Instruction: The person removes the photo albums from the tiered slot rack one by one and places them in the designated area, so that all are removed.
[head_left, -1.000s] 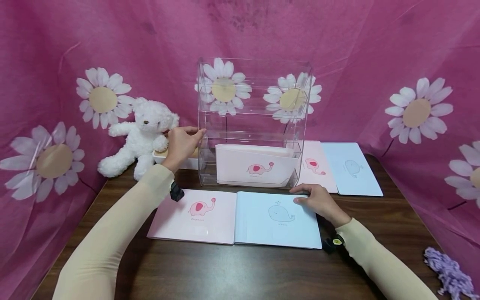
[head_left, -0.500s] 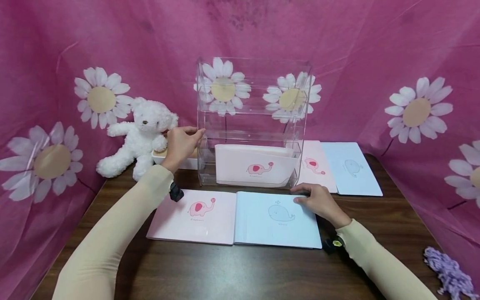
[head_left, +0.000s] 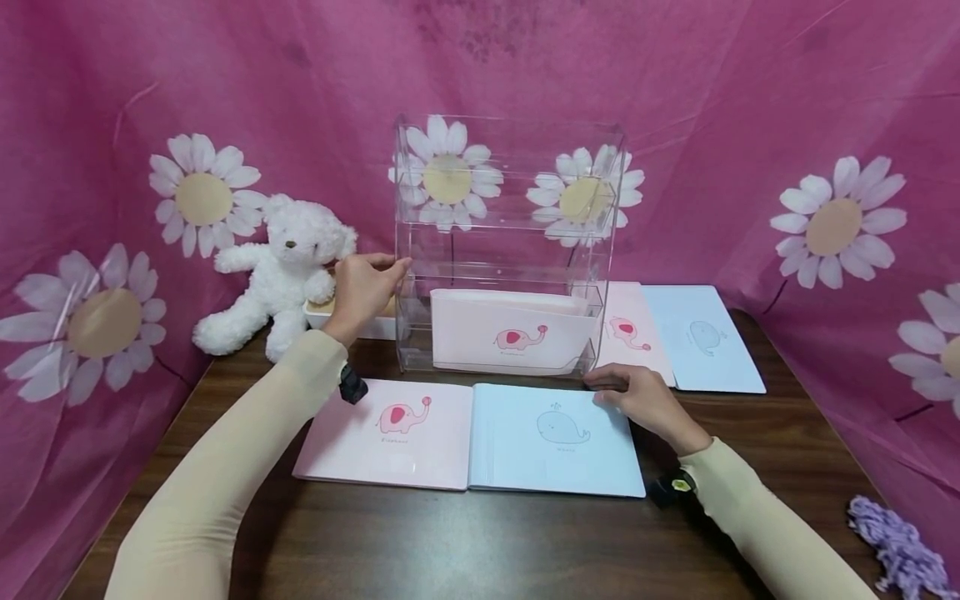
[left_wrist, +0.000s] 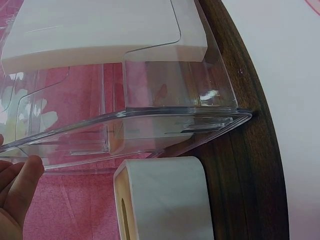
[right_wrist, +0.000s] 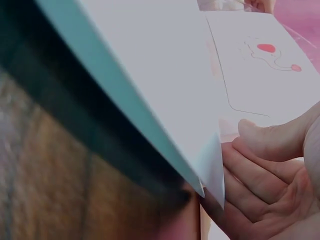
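My left hand (head_left: 365, 290) pinches the left side edge of a clear acrylic rack (head_left: 498, 223) standing at the back of the table. In its lowest tier stands a pink elephant booklet (head_left: 465, 337). In front of the rack, another pink elephant booklet (head_left: 431, 454) and a light blue whale booklet (head_left: 517, 467) lie side by side. My right hand (head_left: 643, 400) is at the far right corner of the blue booklet. Seen from the right wrist, its fingers (right_wrist: 255, 182) touch the corner of the slightly parted leaves, while the thumb stands apart from them.
A white plush bear (head_left: 277, 267) sits at the back left, beside a white box with a tan top (head_left: 322, 310). Right of the rack lie one more pink booklet (head_left: 652, 362) and a blue one (head_left: 723, 367). Purple yarn (head_left: 896, 537) lies at the right edge.
My right hand has shifted slightly to the right at the blue booklet's corner. The left hand and the rack look unmoved.
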